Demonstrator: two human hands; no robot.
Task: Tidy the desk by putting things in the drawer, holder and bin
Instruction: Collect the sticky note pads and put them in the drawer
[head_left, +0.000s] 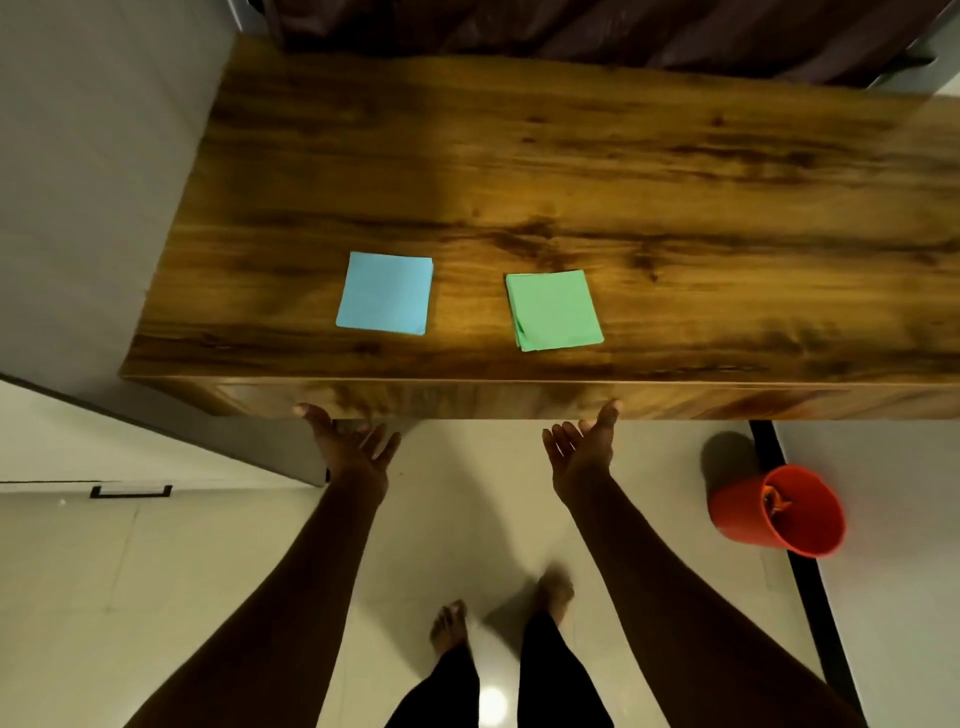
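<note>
A blue stack of square paper notes (384, 293) lies on the wooden desk (519, 156) near its front edge. A green stack of notes (553, 310) lies to its right, slightly fanned. Below the front edge runs the drawer front (467, 400), shut. My left hand (353, 441) is palm up with fingers spread, its thumb tip at the lower edge of the drawer front. My right hand (582, 441) is likewise palm up and spread, thumb touching the same edge. Both hands hold nothing. The red bin (779, 512) stands on the floor at the right.
The bin has something orange inside. A black desk leg (789, 519) runs down beside the bin. A white cabinet with a black handle (130, 491) sits at the left. My bare feet (498, 608) stand on the pale tiled floor. A dark curtain hangs behind the desk.
</note>
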